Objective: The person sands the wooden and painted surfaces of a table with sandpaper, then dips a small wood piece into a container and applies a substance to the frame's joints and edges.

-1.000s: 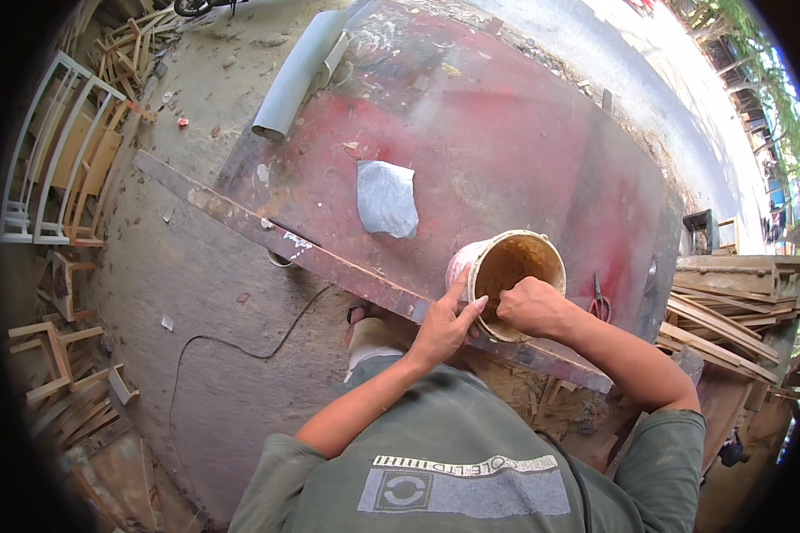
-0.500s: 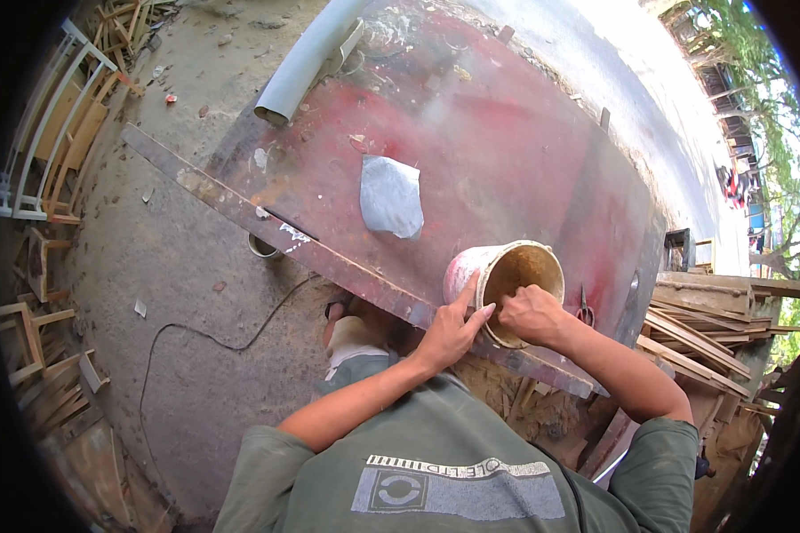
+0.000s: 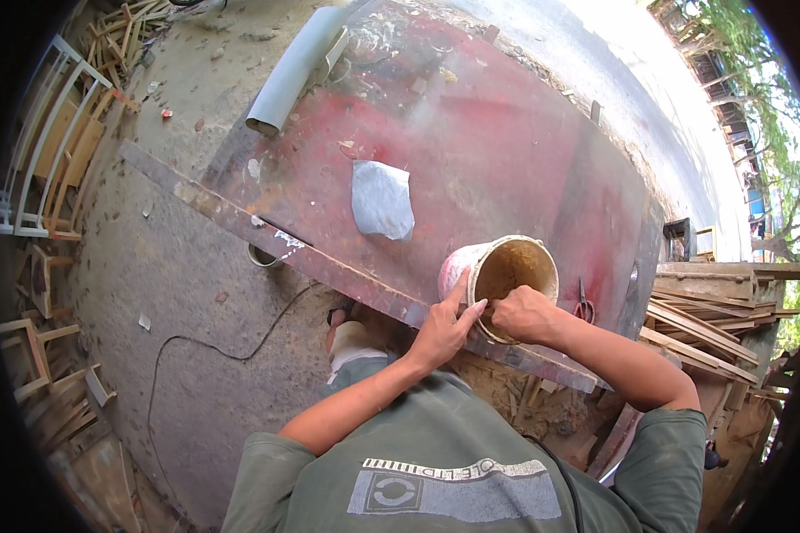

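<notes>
A dirty white bucket (image 3: 456, 270) with reddish smears leans with its mouth toward me at the near edge of the red-stained table (image 3: 498, 169). Brownish residue coats its inside. My left hand (image 3: 441, 338) holds the bucket's left side, index finger laid along the wall and thumb at the rim. Inside the mouth, near the lower rim, is my right hand (image 3: 523, 314), its fingers curled closed; whatever they hold is hidden. A pair of scissors (image 3: 584, 308) lies to the right of the bucket. Beyond it to the left is a loose grey sheet piece (image 3: 382, 200).
A grey roll of sheet (image 3: 295, 75) lies at the table's far left. A long metal bar (image 3: 329, 266) runs along the near edge. Below it are a can (image 3: 262, 256) and a dark cable (image 3: 206, 341) on the ground. Stacked wood (image 3: 698, 330) stands at right, wooden frames (image 3: 49, 355) at left.
My view has shifted slightly. The right hand has moved a little within the bucket's mouth, still curled. My left hand keeps its hold on the side.
</notes>
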